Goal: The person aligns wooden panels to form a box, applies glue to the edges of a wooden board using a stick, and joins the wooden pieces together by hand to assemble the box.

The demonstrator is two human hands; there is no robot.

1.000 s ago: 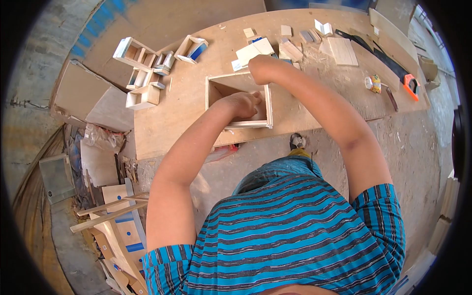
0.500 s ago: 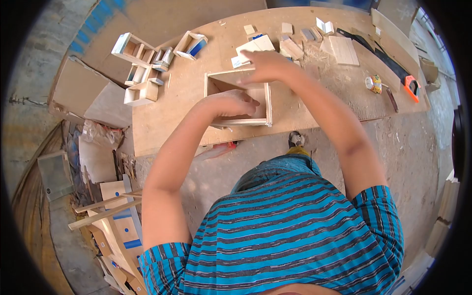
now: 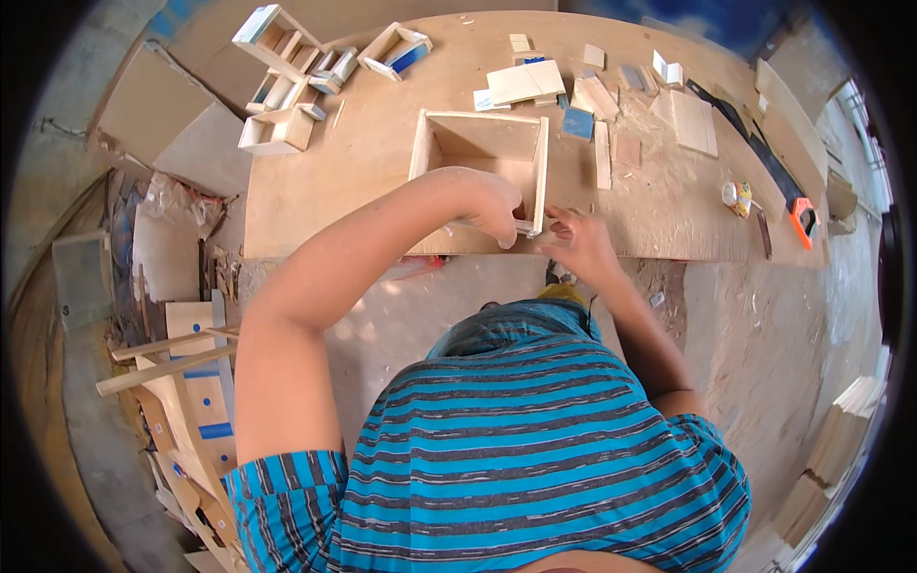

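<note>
An open-topped wooden box [image 3: 485, 122] sits near the front edge of the table. My left hand [image 3: 489, 202] reaches over the box's near wall, its fingers bent at the near right corner; whatever lies between them is hidden. Just outside that same corner is my right hand [image 3: 575, 239], with its fingers apart and the fingertips close to the box's right side. Nothing shows in the right hand.
Small wooden boxes [image 3: 277, 134] stand at the table's back left. Behind and right of the box lie wood pieces [image 3: 525, 82] and a blue block [image 3: 577, 122]. A saw [image 3: 802, 222] and a tape roll [image 3: 735, 198] lie at the right.
My right hand has come from the box's far side to its near right corner. My left hand has moved from inside the box to that corner. The view has shifted.
</note>
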